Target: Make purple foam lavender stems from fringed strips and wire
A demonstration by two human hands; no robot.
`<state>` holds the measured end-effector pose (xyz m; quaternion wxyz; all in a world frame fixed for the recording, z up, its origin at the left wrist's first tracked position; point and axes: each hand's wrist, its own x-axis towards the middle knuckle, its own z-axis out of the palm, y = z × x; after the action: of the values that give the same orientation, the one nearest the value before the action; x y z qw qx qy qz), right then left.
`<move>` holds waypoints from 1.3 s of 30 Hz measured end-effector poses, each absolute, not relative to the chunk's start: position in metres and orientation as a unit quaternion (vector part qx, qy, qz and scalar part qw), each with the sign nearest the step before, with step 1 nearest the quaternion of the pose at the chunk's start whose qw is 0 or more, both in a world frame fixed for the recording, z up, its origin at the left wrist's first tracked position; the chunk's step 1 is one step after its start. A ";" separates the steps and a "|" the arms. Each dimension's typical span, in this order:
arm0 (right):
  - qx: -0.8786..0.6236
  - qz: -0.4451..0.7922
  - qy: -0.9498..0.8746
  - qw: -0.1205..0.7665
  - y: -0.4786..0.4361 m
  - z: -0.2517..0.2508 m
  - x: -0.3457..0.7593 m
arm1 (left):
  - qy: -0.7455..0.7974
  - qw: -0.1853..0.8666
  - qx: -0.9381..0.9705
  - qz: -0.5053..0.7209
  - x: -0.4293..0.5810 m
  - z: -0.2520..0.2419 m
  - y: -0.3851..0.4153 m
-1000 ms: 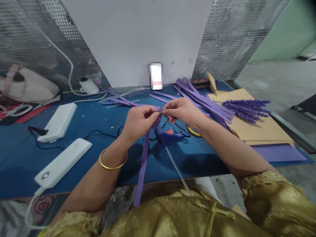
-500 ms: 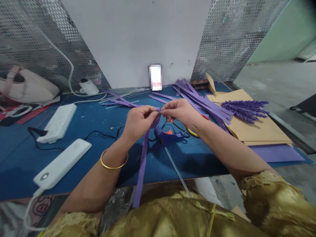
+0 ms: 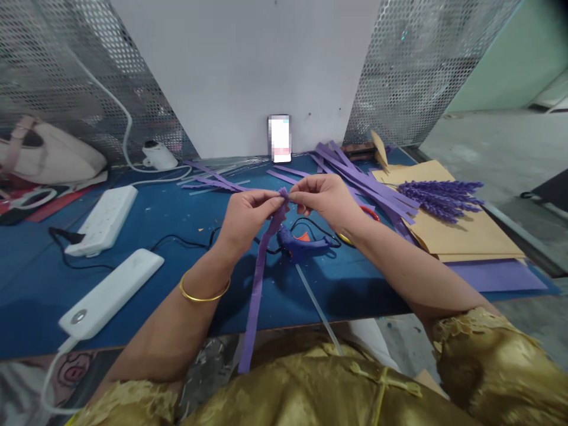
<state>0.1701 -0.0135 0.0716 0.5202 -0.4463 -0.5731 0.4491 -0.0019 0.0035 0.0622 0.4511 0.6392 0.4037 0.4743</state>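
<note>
A long purple paper strip (image 3: 256, 296) hangs from my fingers down past the table's front edge. My left hand (image 3: 248, 216) pinches its upper end between thumb and index finger. Close against that end, my right hand (image 3: 322, 201) has its thumb and forefinger pressed together at the strip's edge; its other fingers curl under. Just below the hands lies a blue glue gun (image 3: 304, 245) with an orange trigger and a black cord. A clear glue stick (image 3: 317, 307) sticks out from it over the table edge.
Purple strips (image 3: 364, 180) lie behind and right. Purple lavender-like stems (image 3: 441, 198) rest on brown paper (image 3: 479, 236). A phone (image 3: 280, 139) leans on the panel. Left are a power strip (image 3: 104, 222), a white oblong device (image 3: 113, 294) and a bag (image 3: 48, 154). Scissors (image 3: 346, 238) sit partly under my right wrist.
The strip's top end has turned and now stands up slightly above my left fingertips. My right hand has shifted a little up. Everything on the table stays put.
</note>
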 end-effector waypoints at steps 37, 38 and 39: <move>-0.455 -0.061 -0.822 0.338 -0.021 0.052 0.167 | 0.427 0.498 0.597 0.461 -0.002 0.053 0.011; -0.445 -0.050 -0.824 0.348 -0.020 0.053 0.169 | 0.428 0.498 0.594 0.465 -0.002 0.053 0.011; -0.434 -0.038 -0.826 0.358 -0.019 0.054 0.170 | 0.427 0.497 0.591 0.470 -0.002 0.053 0.012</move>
<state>0.1704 -0.0186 0.0535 0.3578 -0.4344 -0.8258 -0.0377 -0.0024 0.0120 0.0528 0.4971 0.5914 0.4273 0.4697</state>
